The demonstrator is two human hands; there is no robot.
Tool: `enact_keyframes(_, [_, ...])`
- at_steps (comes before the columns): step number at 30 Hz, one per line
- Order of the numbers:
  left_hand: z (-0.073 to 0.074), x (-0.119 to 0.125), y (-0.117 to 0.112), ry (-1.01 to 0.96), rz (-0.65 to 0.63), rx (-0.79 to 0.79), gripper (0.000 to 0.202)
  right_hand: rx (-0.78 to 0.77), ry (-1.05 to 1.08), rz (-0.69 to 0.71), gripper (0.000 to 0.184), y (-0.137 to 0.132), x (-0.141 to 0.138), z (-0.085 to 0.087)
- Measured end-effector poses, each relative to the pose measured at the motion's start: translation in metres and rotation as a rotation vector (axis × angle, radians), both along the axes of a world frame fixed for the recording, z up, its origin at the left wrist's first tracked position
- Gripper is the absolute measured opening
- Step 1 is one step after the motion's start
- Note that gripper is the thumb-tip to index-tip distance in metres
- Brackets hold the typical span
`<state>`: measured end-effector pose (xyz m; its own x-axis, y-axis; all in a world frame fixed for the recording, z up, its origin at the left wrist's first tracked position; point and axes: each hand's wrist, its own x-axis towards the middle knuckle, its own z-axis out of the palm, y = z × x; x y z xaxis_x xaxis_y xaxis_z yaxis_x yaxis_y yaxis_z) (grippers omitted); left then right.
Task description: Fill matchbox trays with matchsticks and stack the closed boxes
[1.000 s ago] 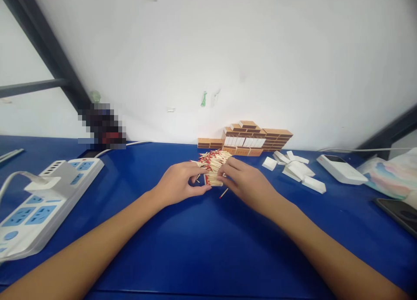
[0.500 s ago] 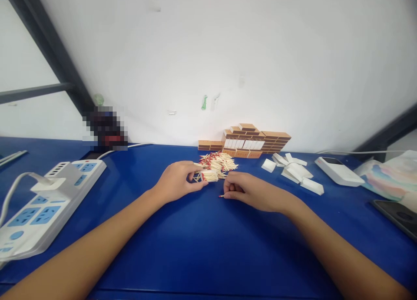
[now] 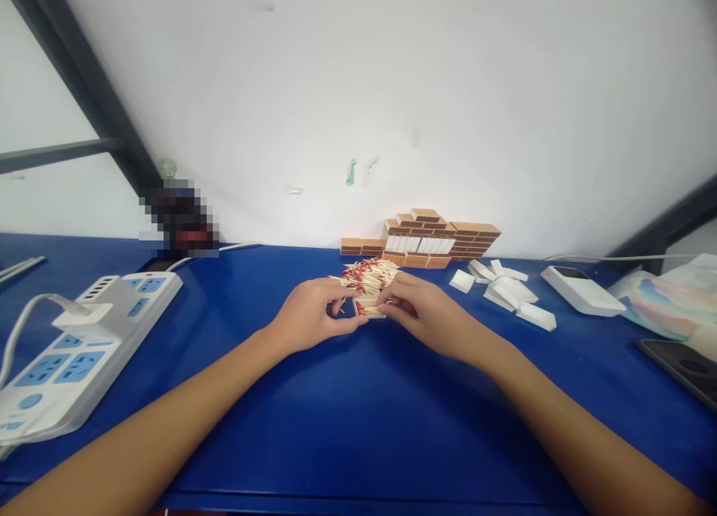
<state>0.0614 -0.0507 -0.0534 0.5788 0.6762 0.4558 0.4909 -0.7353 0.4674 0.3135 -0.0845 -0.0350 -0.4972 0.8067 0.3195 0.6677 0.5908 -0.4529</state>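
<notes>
My left hand [image 3: 314,311] is closed round the left side of a small white matchbox tray [image 3: 376,316], thumb at its near corner. Red-tipped matches [image 3: 367,308] lie side by side inside the tray. My right hand [image 3: 429,307] has its thumb and fingers pinched together over the tray's right end, on a match there; the fingers partly hide it. Just behind the tray rises a loose pile of matches [image 3: 370,275], with a few strays beside my left fingers.
Stacked brown matchboxes [image 3: 476,240] stand against the wall. White empty trays [image 3: 509,292] lie scattered to the right, near a white device [image 3: 582,292], a pastel plastic bag [image 3: 666,296] and a dark phone [image 3: 680,367]. A power strip [image 3: 106,352] lies at left on the blue table [image 3: 358,426].
My right hand has moved left and up with its match, from in front of the pile to the tray. The tray has shifted slightly right and nearer, still in my left hand.
</notes>
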Motion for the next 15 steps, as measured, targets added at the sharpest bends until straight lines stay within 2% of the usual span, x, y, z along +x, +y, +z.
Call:
enact_keyframes(8, [-0.003,0.004,-0.004,-0.044,-0.053,-0.026,0.033,0.020,0.001,0.020,0.016,-0.005,-0.005,-0.001])
enact_keyframes(15, [0.008,-0.006,0.006,-0.060,0.043,0.055,0.028,0.055,0.043,-0.009,0.022,-0.003,-0.005,0.004])
